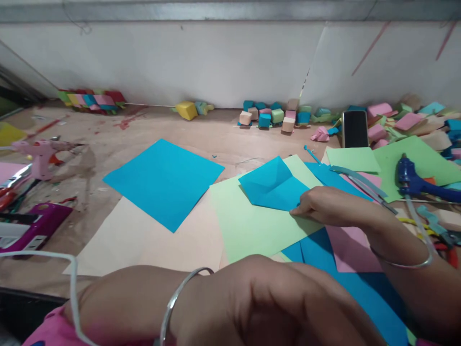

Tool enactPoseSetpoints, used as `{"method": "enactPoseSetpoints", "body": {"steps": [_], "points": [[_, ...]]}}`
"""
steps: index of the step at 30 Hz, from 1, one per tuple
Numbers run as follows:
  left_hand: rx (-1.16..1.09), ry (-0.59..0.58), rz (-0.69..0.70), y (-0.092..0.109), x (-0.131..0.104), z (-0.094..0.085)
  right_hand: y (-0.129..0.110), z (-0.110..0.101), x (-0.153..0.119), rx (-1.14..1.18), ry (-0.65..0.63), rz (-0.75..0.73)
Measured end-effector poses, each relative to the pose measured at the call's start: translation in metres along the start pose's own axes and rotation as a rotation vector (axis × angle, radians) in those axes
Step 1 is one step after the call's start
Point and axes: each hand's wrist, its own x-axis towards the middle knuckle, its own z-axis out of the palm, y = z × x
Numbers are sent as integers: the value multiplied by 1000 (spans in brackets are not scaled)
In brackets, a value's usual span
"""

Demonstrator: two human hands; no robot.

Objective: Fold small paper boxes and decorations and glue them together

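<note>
My right hand [319, 205] comes in from the right, its fingers closed on the lower right corner of a folded blue paper [268, 185]. Creases run across that paper, and it lies on a light green sheet [248, 230]. Close to the camera, my left hand [273, 298] reaches across the bottom with its fingers curled inward. Its fingertips run out of the frame, so anything inside it is hidden. A flat blue square sheet [165, 182] lies to the left, over pale peach paper [144, 240]. Each wrist wears a silver bangle.
Small paper blocks [277, 115] line the wall, with more heaped at the right around a phone [355, 129]. A blue glue gun [408, 178] and scissors [363, 187] lie right; a pink glue gun [41, 156] and purple box [39, 223] lie left. A white cord [74, 278] crosses lower left.
</note>
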Motion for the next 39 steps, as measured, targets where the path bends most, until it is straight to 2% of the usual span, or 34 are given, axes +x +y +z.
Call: {"method": "enactPoseSetpoints", "body": {"steps": [2, 4, 6, 8, 10, 11, 13, 14, 16, 19, 21, 23, 26, 30, 36, 39], "points": [[-12, 50, 57, 2, 1, 4, 0, 0, 0, -4, -7, -2], [-4, -15, 57, 8, 1, 3, 0, 0, 0, -20, -11, -5], [67, -161, -17, 13, 3, -3, -1, 0, 0, -41, -7, -6], [178, -183, 18, 12, 7, -13, -3, 0, 0, -63, 2, -9], [393, -64, 56, 2, 14, -27, -6, -1, -1, -91, 12, -14], [538, 56, 69, -7, 19, -35, -8, -1, -1, -109, 13, -14], [969, 317, 41, -28, 30, -54, -10, -3, -2, -141, 6, -34], [1193, 402, 26, -38, 34, -63, -10, -4, -3, -148, -1, -62], [1530, 431, 10, -54, 41, -80, -8, -8, -4, -128, 9, -140], [1774, 424, -20, -63, 45, -96, 0, -14, -7, -100, 154, -172], [1842, 441, -50, -61, 45, -101, 7, -16, -9, -156, 293, -108], [1883, 481, -87, -56, 46, -105, 12, -15, -11, -242, 370, -42], [1894, 526, -136, -51, 47, -116, 15, -7, -9, -309, 376, -54], [1890, 608, -134, -49, 47, -132, 10, 6, 6, -302, 384, -179], [1801, 567, -54, -46, 45, -139, 4, 12, 28, -241, 414, -215], [1735, 544, 5, -45, 46, -141, 4, 12, 30, -100, 401, -147]]}}
